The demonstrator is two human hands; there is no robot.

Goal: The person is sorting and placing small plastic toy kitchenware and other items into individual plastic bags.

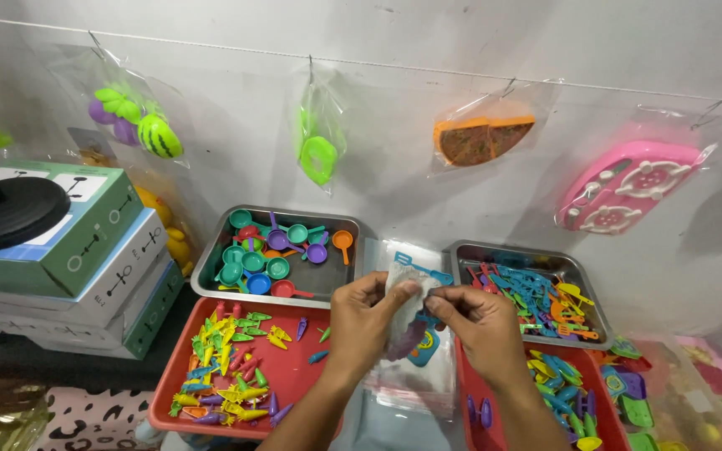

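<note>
Both of my hands hold a small clear plastic bag (pixel 403 288) at chest height, over the gap between the trays. My left hand (pixel 363 321) pinches the bag's left edge. My right hand (pixel 478 321) pinches its right edge. Small plastic toys show through the bag, among them a blue spatula (pixel 422 268) sticking out of the top and a purple piece lower down. A stack of flat clear bags (pixel 415 380) lies right below my hands.
A metal tray (pixel 211 269) holds toy pans. A red tray (pixel 290 367) holds several small toy vegetables. A second metal tray (pixel 582 288) and a red tray (pixel 474 392) at right hold toy utensils. Boxes (pixel 85 250) are stacked at left. Bagged toys hang on the wall.
</note>
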